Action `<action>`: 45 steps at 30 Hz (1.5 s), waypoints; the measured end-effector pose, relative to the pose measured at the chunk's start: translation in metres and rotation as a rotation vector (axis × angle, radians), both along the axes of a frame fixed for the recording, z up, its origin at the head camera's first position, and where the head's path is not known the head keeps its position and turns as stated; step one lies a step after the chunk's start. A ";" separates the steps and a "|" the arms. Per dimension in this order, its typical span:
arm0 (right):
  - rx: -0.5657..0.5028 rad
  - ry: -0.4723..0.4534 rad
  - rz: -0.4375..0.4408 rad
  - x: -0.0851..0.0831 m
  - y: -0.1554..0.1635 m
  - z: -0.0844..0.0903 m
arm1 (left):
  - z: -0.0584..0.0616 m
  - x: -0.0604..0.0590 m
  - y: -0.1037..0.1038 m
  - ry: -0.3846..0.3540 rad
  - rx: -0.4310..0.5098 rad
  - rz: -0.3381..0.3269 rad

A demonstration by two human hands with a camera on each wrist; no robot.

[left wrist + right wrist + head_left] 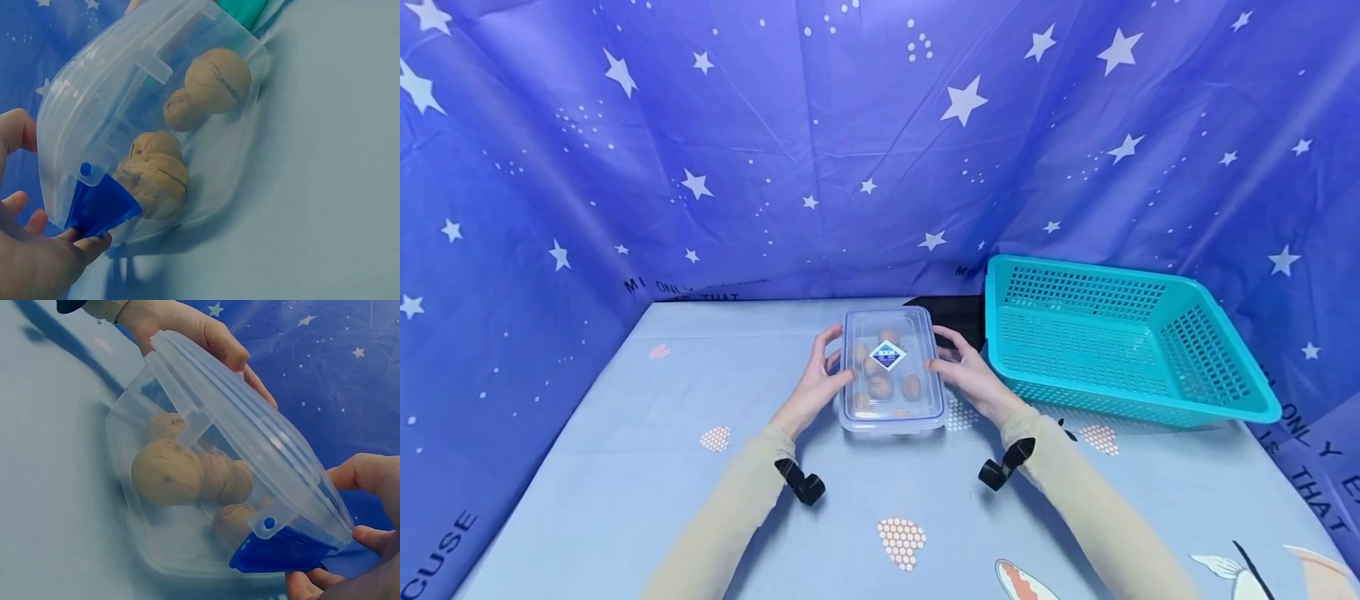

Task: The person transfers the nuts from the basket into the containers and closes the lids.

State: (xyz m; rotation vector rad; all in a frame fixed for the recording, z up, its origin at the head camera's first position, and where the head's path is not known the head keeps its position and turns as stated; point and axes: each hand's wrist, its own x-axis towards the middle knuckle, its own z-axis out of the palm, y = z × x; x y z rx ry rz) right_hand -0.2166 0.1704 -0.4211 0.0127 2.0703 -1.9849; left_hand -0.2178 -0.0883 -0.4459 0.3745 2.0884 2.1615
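Holding: a person braces a clear lidded box between both hands on a pale blue tabletop (625,467).
Left hand: the left hand (817,386) sits against the box's left long side, fingers curled round the edge, its grip closed on the box; in the left wrist view the fingertips (87,245) touch a blue clip on the near corner.
Box: the clear plastic box (891,369) stands flat near the middle of the tabletop, its lid (889,333) on top, with a diamond sticker (887,356).
Contents: walnuts (217,80) lie loose inside, visible through the walls.
Right hand: the right hand (967,372) mirrors the left, its grip curled on the box's right side, fingers by a blue clip (281,552).
Basket: a teal mesh basket (1150,400) stands just to the right, holding nothing visible.
Progress: judging from this, the lid is still seated and the walnuts remain inside; opening, or moving anything to the basket, looks not yet done.
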 end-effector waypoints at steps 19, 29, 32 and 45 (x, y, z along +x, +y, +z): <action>-0.032 -0.053 -0.091 -0.016 -0.005 -0.001 | -0.006 -0.017 -0.006 -0.161 -0.055 -0.008; 0.045 0.014 -0.135 -0.019 -0.009 0.003 | -0.004 -0.023 -0.005 -0.193 -0.025 -0.029; 0.035 0.026 -0.137 -0.019 -0.012 0.003 | -0.004 -0.023 -0.005 -0.196 -0.033 -0.014; 0.062 0.063 -0.116 -0.021 -0.021 -0.011 | -0.011 -0.023 -0.006 -0.193 -0.030 -0.025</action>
